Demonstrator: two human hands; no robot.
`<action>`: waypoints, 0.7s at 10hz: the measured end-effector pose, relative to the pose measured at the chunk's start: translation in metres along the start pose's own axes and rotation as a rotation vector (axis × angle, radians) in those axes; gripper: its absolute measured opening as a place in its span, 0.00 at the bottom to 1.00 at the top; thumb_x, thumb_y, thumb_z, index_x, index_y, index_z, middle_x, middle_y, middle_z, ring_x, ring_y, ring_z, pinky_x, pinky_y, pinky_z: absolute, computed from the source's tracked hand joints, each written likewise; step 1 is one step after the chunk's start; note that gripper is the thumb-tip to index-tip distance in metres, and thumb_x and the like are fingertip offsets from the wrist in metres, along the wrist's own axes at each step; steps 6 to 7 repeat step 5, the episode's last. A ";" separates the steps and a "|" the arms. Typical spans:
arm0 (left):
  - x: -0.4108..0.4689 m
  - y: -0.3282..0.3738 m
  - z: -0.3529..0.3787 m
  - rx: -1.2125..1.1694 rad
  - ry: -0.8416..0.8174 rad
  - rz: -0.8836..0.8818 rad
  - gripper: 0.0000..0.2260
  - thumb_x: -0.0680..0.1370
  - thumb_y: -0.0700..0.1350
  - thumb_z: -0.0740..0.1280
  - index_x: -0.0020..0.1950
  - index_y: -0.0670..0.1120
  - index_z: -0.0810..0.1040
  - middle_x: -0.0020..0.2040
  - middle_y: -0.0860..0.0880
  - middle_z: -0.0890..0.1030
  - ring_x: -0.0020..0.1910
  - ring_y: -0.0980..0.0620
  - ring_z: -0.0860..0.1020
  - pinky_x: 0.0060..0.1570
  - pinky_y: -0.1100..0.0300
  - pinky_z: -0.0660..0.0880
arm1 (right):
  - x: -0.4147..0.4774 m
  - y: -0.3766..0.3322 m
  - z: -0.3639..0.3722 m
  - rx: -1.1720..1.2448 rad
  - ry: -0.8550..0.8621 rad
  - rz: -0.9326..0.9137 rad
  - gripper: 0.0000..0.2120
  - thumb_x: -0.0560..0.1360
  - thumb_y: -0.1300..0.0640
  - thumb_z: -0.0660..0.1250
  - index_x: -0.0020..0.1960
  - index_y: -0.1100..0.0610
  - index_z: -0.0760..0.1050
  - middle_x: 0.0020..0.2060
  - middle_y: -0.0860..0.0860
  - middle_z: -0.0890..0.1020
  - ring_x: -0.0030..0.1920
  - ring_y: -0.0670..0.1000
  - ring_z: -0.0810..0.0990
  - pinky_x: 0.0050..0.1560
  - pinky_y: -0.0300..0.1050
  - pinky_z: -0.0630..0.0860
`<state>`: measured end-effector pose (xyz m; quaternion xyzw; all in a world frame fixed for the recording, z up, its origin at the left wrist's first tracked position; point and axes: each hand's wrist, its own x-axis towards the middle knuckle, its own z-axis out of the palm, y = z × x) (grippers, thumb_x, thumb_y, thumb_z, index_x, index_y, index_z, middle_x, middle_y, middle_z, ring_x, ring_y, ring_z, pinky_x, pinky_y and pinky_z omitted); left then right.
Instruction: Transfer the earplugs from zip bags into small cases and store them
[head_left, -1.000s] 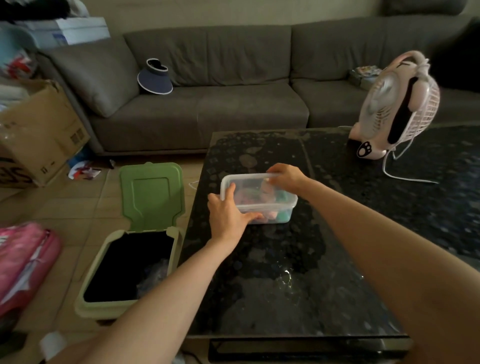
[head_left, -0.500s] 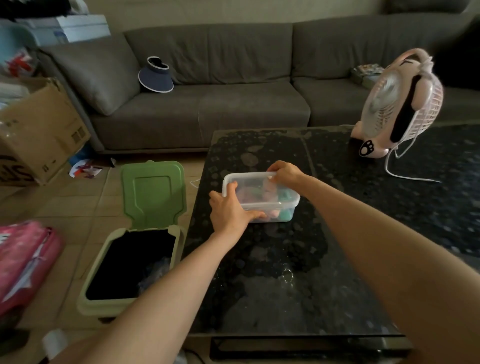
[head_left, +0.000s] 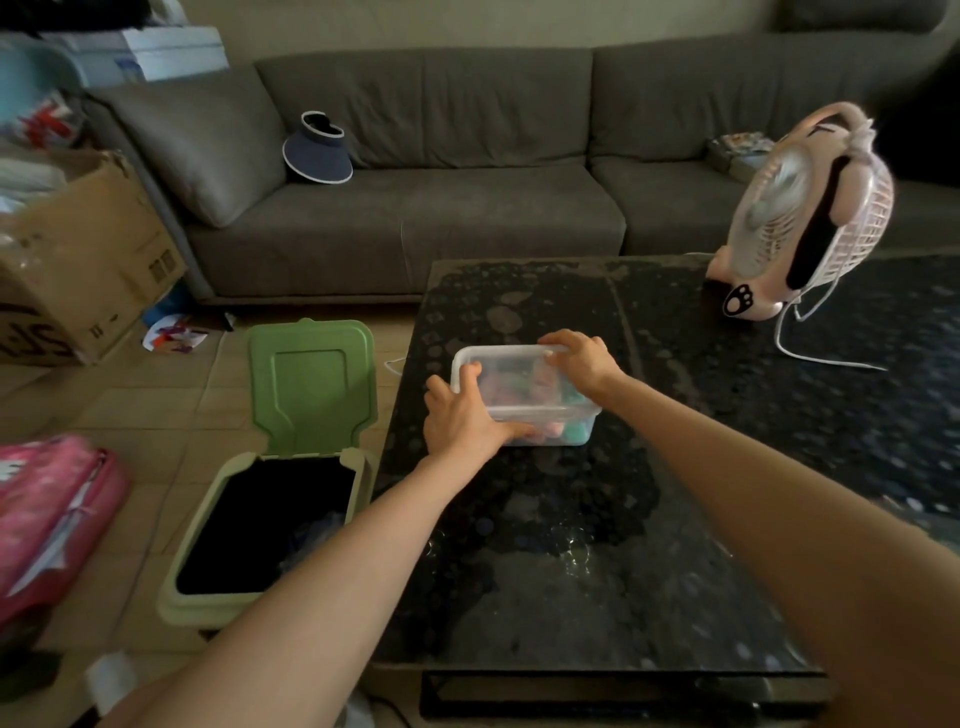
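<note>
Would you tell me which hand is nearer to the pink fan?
Right. The right hand grips the box at its far edge, toward the fan; the left hand holds its near-left corner.

Lidded clear box (head_left: 524, 410) on table (head_left: 571, 571)

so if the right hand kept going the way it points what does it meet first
The right hand grips the far rim of the clear container, fingers pointing left. Going on, it first slides along that rim; the left hand sits nearer, probably out of line.
</note>
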<state>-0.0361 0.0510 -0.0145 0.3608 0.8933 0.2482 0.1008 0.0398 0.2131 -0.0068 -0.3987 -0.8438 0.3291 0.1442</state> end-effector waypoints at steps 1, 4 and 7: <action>0.001 -0.001 -0.001 -0.007 -0.034 -0.003 0.47 0.63 0.65 0.73 0.73 0.55 0.52 0.66 0.44 0.59 0.63 0.45 0.64 0.55 0.54 0.70 | -0.004 0.003 0.003 -0.049 0.074 -0.037 0.17 0.80 0.53 0.58 0.68 0.51 0.70 0.66 0.55 0.71 0.67 0.57 0.66 0.64 0.52 0.66; -0.005 -0.009 -0.015 -0.043 -0.147 0.066 0.41 0.73 0.56 0.70 0.77 0.54 0.48 0.67 0.42 0.60 0.64 0.44 0.66 0.61 0.53 0.67 | -0.031 0.011 -0.007 0.043 0.024 0.082 0.26 0.79 0.45 0.58 0.75 0.50 0.59 0.68 0.58 0.69 0.65 0.58 0.71 0.60 0.49 0.70; -0.014 -0.006 -0.038 -0.112 -0.078 0.152 0.36 0.73 0.50 0.71 0.76 0.49 0.56 0.69 0.44 0.67 0.65 0.47 0.70 0.61 0.57 0.68 | -0.044 0.004 -0.026 0.041 0.122 -0.018 0.26 0.77 0.48 0.64 0.73 0.53 0.63 0.67 0.56 0.72 0.63 0.56 0.74 0.60 0.49 0.72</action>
